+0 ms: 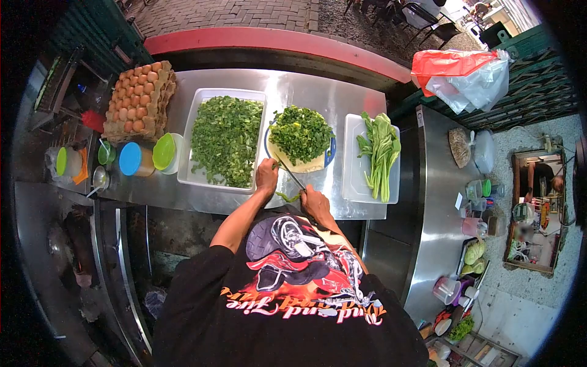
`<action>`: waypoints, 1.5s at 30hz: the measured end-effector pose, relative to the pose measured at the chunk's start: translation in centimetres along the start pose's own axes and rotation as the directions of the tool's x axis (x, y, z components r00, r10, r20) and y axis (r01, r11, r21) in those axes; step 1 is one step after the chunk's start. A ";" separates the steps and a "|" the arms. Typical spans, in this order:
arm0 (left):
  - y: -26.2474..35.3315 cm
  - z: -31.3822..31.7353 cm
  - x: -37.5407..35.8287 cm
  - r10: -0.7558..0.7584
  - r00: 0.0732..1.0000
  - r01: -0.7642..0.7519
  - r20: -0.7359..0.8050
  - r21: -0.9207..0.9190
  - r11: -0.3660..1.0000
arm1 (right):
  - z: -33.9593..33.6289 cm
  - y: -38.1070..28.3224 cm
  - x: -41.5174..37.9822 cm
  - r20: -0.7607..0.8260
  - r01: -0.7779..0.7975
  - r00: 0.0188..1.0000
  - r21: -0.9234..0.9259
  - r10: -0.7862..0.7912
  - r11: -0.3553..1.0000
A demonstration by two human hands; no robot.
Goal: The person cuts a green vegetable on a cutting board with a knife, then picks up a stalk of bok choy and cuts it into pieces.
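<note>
My right hand is closed round the handle of a knife, whose blade points away toward the front of a round cutting board. My left hand has its fingers drawn together at the board's near left edge, close to the knife's tip; what they grip, if anything, is hidden. A strip of green stem lies between the hands, just beside my right hand. Chopped greens are heaped on the board. On the left, a white tray holds more chopped greens. Whole leafy greens rest on a white tray at right.
Egg trays stand at the back left, with a blue-lidded tub and a green bowl in front. Plastic bags hang at the right. A side counter with containers runs along the right.
</note>
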State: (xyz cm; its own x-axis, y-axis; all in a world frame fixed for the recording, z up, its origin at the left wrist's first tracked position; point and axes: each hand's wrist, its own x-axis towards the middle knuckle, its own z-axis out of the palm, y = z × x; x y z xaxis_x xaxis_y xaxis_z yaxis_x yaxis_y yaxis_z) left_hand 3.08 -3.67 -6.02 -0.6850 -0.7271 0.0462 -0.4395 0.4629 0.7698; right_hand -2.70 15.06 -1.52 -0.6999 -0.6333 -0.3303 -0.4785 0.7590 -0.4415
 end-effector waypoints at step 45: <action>0.1 0.1 0.2 -0.026 0.999 0.025 0.046 0.030 0.999 | 1.9 0.4 2.5 0.007 0.056 0.998 -0.030 -0.056 0.998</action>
State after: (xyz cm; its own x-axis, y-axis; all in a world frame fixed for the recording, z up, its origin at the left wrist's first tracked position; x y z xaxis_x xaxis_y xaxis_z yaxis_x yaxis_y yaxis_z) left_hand 2.81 -3.75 -5.97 -0.6993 -0.7148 -0.0036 -0.4737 0.4596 0.7512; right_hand -3.59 13.49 -4.13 -0.6681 -0.6760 -0.3110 -0.5328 0.7264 -0.4342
